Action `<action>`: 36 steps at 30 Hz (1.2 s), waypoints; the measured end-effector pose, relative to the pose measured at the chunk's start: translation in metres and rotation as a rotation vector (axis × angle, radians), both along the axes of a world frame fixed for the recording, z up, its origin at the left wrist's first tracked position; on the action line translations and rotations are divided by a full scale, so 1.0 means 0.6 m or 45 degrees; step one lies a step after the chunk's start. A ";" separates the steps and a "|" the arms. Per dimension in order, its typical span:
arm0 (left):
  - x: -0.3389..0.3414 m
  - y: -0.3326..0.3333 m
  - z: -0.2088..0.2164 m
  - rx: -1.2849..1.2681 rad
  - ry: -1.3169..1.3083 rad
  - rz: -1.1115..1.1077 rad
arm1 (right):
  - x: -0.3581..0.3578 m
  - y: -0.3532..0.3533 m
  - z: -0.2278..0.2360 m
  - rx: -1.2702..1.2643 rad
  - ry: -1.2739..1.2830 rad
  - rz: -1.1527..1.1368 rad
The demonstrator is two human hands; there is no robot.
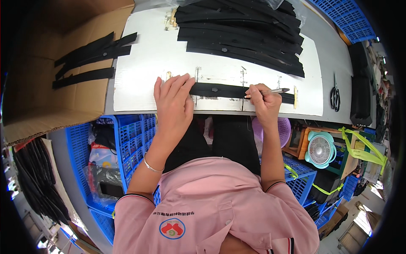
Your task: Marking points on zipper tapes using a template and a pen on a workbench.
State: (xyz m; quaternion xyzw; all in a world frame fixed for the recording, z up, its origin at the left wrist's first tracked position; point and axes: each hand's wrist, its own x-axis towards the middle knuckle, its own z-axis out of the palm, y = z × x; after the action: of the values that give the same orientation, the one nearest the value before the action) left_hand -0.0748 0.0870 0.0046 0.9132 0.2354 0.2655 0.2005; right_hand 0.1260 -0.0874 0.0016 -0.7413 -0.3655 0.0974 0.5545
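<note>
On the white board [152, 63], near its front edge, lies one black strip [220, 90], flat and running left to right. L hand [173, 99] sits palm-down on the strip's left end, fingers spread fairly wide and flat, pinning it. R hand [264, 101] has fingers curled tight round a silver pen [275, 90], tip pointing right, just over the strip's right part.

Risks, as I judge them: strip is only held at one end, so if L hand eases off it could slide or skew off the pencil guide marks on the board w/ any push from the pen. Pen pressed hard could scratch or drag the soft-looking material. Board edge is close to the person's body; a nudge could tip the strip off the front.

Strip itself: long, narrow, matte black, a small raised bump or hole approx mid-length; its far right end reaches a tan tab on the board. Looks thin and flexible, same kind as the stack of black strips [245, 34] behind it and the few in the cardboard box [46, 106] at left. Scissors [335, 95] lie well apart at right.
</note>
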 end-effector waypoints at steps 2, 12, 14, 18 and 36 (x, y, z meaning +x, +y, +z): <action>0.016 0.007 0.008 -0.007 -0.027 0.005 | 0.001 -0.002 -0.006 -0.008 -0.006 -0.008; 0.035 0.025 0.038 -0.201 0.024 -0.073 | 0.000 -0.002 -0.007 0.007 -0.007 -0.023; 0.031 0.031 0.045 -0.324 0.074 -0.075 | 0.000 -0.002 -0.007 0.022 0.001 -0.021; 0.029 0.041 0.062 -0.483 0.297 -0.128 | 0.002 -0.006 -0.003 0.004 0.030 -0.002; -0.041 -0.028 0.038 -0.026 0.213 -0.055 | 0.002 -0.006 0.004 0.116 0.205 -0.020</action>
State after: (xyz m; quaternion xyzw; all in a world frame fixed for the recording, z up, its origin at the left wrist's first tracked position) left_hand -0.0994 0.0700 0.0272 0.9349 0.2342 0.1815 0.1952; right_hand 0.1269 -0.0911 0.0039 -0.7078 -0.3180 0.1356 0.6161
